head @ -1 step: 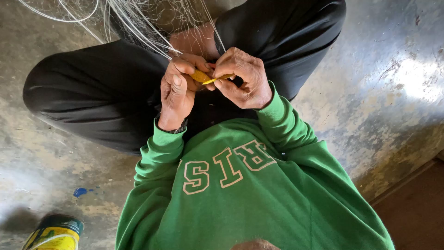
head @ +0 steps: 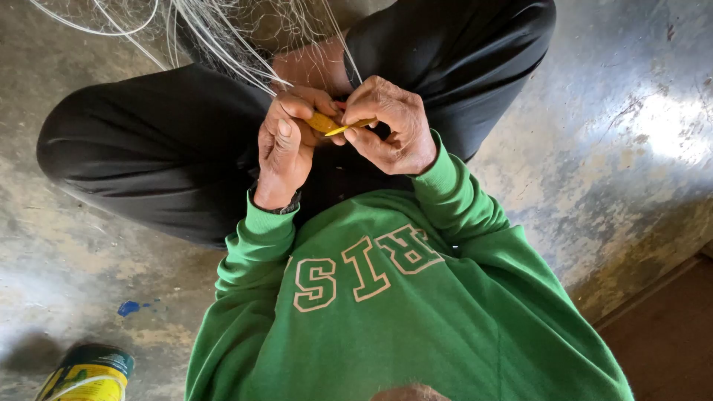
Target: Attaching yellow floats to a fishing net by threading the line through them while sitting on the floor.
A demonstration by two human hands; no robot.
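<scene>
Head view: left hand (head: pixel 286 148), right hand (head: pixel 390 126) fingers pinch yellow netting needle (head: pixel 330 125); yellow-labelled can (head: pixel 85 375) lower left.

We wear a green sweatshirt (head: pixel 416 327) with cream outlined block letters across the chest, ribbed cuffs, black trousers (head: pixel 148 148), and a dark wristband (head: pixel 276 206).
</scene>
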